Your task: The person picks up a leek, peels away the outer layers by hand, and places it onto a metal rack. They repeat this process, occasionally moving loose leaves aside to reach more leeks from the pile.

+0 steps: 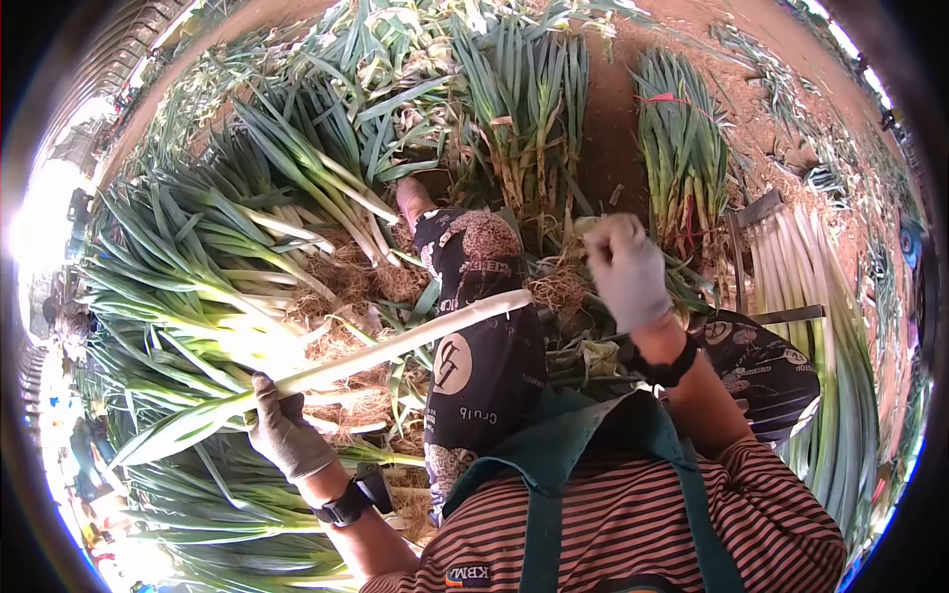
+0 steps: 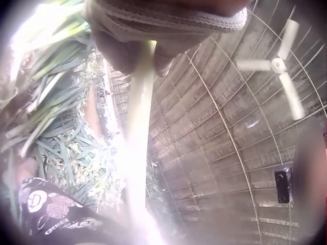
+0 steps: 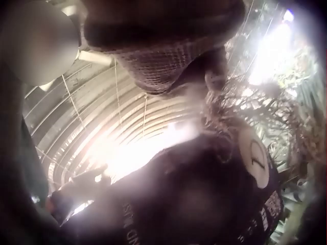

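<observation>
My gloved left hand (image 1: 287,435) grips a long leek (image 1: 395,346) where its white stem meets the green leaves. The leek slants across my thigh, its pale end up to the right and its leaves to the lower left. In the left wrist view, the white stem (image 2: 138,122) runs down from the gloved fingers. To the right of the leek's pale end, my gloved right hand (image 1: 628,277) is raised with curled fingers. Stringy roots (image 3: 217,115) hang at its fingertips in the right wrist view, seemingly pinched there; the fingertips are partly hidden.
Loose leeks with roots (image 1: 198,277) heap up on the left. Upright bunches (image 1: 524,119) stand ahead, one tied bunch (image 1: 682,138) farther right. Cleaned leeks (image 1: 806,287) lie in a metal frame (image 1: 736,262) at the right. Leaf scraps (image 1: 395,44) litter the ground ahead.
</observation>
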Tool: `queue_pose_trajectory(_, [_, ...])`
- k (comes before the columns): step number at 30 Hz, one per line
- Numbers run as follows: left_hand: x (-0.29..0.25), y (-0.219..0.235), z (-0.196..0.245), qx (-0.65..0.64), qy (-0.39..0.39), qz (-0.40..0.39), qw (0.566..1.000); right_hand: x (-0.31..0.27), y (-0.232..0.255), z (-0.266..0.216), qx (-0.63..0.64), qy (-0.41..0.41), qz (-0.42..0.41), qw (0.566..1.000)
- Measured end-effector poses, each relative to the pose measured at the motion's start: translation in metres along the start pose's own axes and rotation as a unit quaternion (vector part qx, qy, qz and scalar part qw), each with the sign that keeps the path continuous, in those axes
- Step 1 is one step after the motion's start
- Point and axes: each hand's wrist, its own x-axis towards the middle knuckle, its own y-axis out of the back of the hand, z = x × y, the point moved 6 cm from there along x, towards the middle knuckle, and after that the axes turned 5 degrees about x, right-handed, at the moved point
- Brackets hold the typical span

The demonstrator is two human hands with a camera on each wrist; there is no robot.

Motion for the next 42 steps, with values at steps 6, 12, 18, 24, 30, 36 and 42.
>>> queue_pose_trajectory(6, [0.004,0.007,-0.003,-0.016,0.010,-0.027,0.999,0.004,-0.002,-0.054,0.091,0.043,-0.160,0.982])
queue_pose_trajectory(12, [-0.015,0.000,0.023,-0.021,-0.077,-0.012,0.997,-0.011,-0.047,-0.089,0.087,0.117,-0.220,0.965])
queue_pose_trajectory(18, [-0.067,-0.042,0.015,0.008,0.051,-0.110,0.993,-0.022,-0.049,-0.098,0.002,0.132,-0.220,0.966])
queue_pose_trajectory(24, [-0.083,-0.056,-0.006,-0.016,0.109,-0.142,0.984,-0.030,-0.051,-0.103,-0.086,0.165,-0.253,0.949])
queue_pose_trajectory(30, [-0.084,-0.052,-0.001,-0.017,0.102,-0.142,0.984,-0.033,-0.054,-0.106,-0.093,0.188,-0.278,0.938])
queue_pose_trajectory(36, [-0.083,-0.053,-0.003,-0.029,0.106,-0.142,0.984,-0.031,-0.054,-0.102,-0.076,0.187,-0.260,0.944])
queue_pose_trajectory(42, [-0.077,-0.048,-0.008,-0.059,0.102,-0.192,0.974,-0.016,-0.052,-0.074,0.174,0.119,-0.238,0.948])
